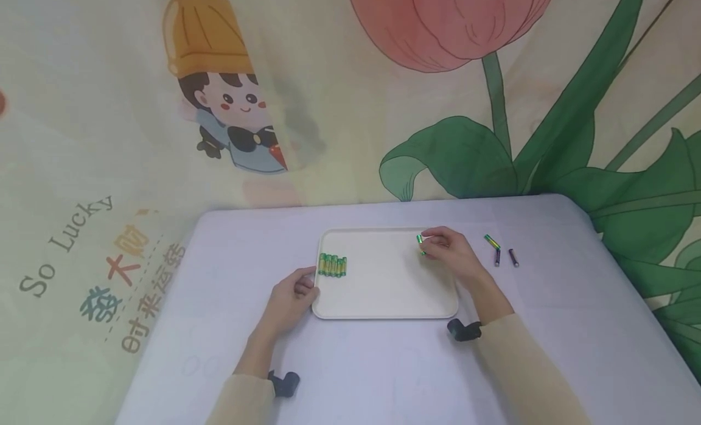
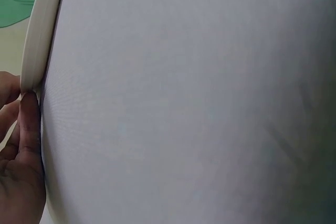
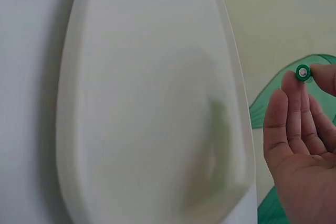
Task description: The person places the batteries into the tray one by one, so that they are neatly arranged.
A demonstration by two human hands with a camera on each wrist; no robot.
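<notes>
"So Lucky" (printed) on backdrop [image 1: 82, 169]

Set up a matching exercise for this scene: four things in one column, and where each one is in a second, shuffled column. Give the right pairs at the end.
Things
1. row of green batteries
2. single green battery
3. two dark batteries
4. left hand

Places
A. on the tablecloth to the right of the tray
B. pinched in the right hand over the tray's far right corner
C. at the tray's near left edge, touching it
D. lying side by side in the left part of the tray

Pairs: 1-D, 2-B, 3-A, 4-C
</notes>
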